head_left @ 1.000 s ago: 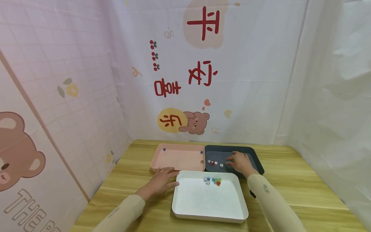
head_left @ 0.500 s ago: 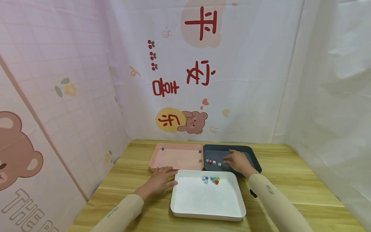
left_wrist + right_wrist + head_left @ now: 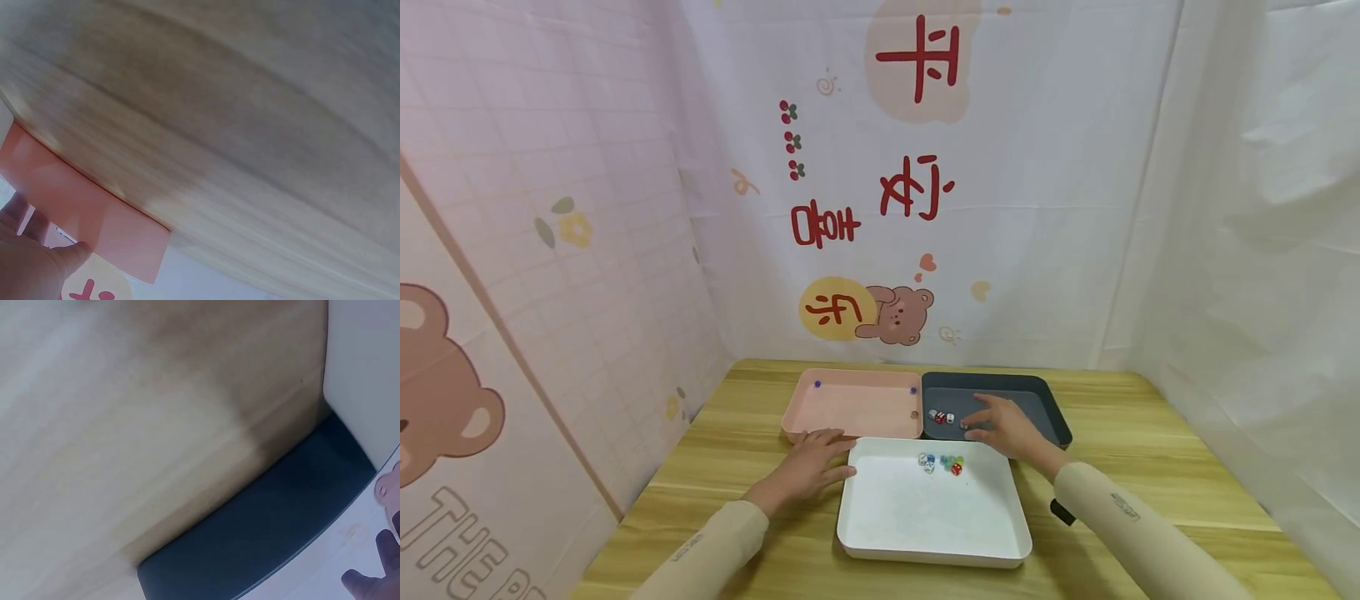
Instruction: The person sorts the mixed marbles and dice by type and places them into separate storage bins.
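Observation:
My right hand is over the near side of the dark blue tray, its fingers spread and slightly bent. A white die lies by its fingertips; whether they touch is unclear. To the left, a red die sits among a few pale dice. My left hand rests with extended fingers at the near edge of the pink tray and the left rim of the white tray. Clear, blue and green dice and a red die lie in the white tray.
Two small blue pieces and a brownish one sit near the pink tray's sides. All three trays stand close together on a wood-grain table. A printed white cloth hangs behind and at both sides.
My right hand has moved left and toward the near side of the dark tray, close to the nearest white die. My left hand keeps its place. The whole view has shifted slightly.

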`<state>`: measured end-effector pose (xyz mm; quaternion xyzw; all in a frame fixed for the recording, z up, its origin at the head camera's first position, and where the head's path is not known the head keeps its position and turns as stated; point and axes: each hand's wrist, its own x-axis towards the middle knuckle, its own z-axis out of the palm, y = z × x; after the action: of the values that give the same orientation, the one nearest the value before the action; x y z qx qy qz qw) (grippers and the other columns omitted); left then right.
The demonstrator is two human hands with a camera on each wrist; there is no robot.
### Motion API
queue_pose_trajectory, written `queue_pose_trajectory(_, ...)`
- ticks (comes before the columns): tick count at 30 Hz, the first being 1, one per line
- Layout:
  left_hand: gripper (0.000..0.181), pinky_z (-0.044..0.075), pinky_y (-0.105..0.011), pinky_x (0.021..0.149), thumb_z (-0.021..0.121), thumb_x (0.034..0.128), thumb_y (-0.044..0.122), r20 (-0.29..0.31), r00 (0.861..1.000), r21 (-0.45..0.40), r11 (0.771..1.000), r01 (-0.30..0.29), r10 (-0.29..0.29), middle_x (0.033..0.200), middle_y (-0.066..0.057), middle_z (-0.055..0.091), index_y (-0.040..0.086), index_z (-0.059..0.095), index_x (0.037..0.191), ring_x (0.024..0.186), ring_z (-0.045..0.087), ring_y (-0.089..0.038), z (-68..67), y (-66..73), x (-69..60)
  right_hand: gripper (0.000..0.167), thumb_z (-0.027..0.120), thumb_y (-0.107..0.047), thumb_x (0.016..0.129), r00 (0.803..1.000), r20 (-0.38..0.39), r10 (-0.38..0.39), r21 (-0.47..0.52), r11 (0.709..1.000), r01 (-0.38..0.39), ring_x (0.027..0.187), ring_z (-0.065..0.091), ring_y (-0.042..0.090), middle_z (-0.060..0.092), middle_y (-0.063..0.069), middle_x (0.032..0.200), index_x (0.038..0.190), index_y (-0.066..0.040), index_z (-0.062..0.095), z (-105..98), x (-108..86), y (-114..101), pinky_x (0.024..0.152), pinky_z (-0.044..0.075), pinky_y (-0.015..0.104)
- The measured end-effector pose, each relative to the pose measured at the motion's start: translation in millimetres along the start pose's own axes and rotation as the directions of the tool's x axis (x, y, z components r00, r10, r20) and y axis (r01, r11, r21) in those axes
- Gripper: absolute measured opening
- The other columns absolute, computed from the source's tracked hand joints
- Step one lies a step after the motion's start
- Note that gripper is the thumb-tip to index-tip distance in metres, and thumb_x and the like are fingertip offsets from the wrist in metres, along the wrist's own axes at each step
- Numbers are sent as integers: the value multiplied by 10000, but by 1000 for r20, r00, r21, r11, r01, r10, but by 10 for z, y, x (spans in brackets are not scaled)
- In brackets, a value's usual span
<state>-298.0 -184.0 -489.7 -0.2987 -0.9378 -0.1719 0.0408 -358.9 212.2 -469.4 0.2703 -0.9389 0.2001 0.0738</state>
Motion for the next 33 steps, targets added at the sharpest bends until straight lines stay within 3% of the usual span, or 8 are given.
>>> queue_pose_trajectory(12, 562, 212, -697, 1078, 529, 1000, 472, -2, 1000, 4, 1000, -9, 9, 1470, -225, 440, 98, 550, 1419, 1374, 373, -402, -11, 11, 10, 231, 811, -344, 816, 992, 94, -87, -63, 994, 93, 1407, 315, 452, 484, 209, 1454, 1020, -238, 800, 150, -239, -157, 1070, 103, 749)
queue_pose_trajectory(24, 568, 186, -739, 1056, 558, 996, 444, -22, 1000, -35, 999, -18, 17, 1466, -255, 426, 70, 538, 1424, 1356, 361, -471, 25, 3, -14, 260, 807, -368, 790, 986, 99, -136, -116, 982, 147, 1394, 329, 469, 462, 234, 1465, 1021, -251, 796, 249, -303, -181, 1057, 111, 760)
queue_pose_trajectory(33, 568, 185, -741, 1055, 539, 1003, 453, -16, 1000, -42, 999, -26, 25, 1472, -257, 421, 71, 538, 1423, 1362, 346, -492, 10, -1, -1, 207, 842, -314, 748, 985, 55, -162, -153, 974, 168, 1375, 362, 464, 499, 228, 1431, 939, -252, 792, 324, -274, -158, 1049, 165, 755)
